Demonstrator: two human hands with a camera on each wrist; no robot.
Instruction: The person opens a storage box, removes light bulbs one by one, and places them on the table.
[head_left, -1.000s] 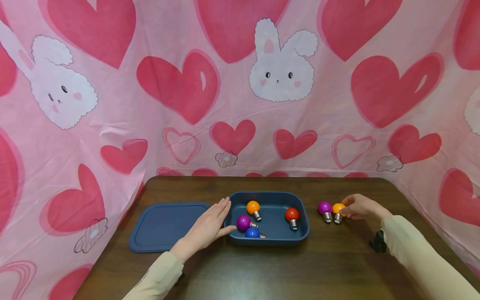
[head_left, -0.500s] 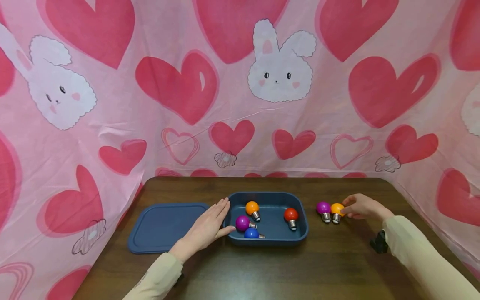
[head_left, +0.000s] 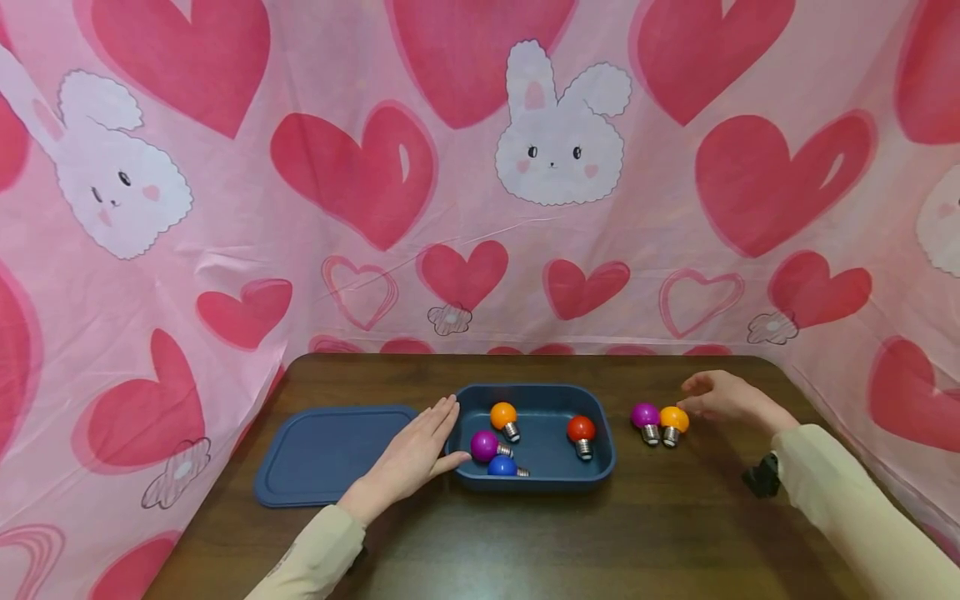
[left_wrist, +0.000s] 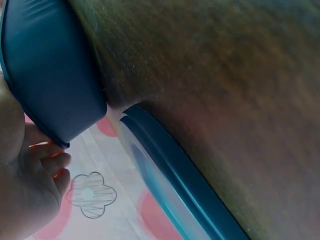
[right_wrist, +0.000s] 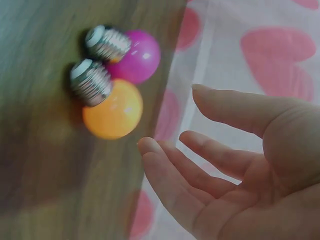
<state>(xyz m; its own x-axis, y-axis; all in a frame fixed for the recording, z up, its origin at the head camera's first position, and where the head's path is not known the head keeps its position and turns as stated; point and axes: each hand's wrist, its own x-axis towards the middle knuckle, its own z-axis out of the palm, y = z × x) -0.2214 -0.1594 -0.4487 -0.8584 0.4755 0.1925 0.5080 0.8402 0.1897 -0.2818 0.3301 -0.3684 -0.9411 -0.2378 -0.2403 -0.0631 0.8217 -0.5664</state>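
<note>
A: Your R grip (head_left: 726, 397) is near the loose orange bulb (head_left: 674, 417), to its R & a bit beyond. It holds nothing: fingers spread, thumb well off the fingertips.

B: That bulb lies on its side on the tabletop (head_left: 480, 542), R of the box. The loose purple bulb (head_left: 645, 415) is right beside it, on its L, seemingly touching. Both metal bases point roughly toward you.

A: Your L grip (head_left: 416, 450) lies at the L end of the blue box (head_left: 532, 485), fingers straight & pressed together, thumb out at the rim; nothing pinched.

B: Inside, toward the L: an orange bulb (head_left: 503, 413), a purple bulb (head_left: 484, 445) & a blue bulb (head_left: 502, 466), the last part-hidden by the near wall. Toward the R: a red bulb (head_left: 581, 428). A flat blue lid (head_left: 330, 454) lies L of the box.

A: For a clean hold on the loose orange one, prob. best to set thumb & fingertips on opp. sides of its globe, coming from the R so its neighbor isn't knocked. It's round & shiny, so it may roll; go gently.

B: W/ your L grip, steady the box lightly. Too hard a push could slide it toward the loose pair.
</note>
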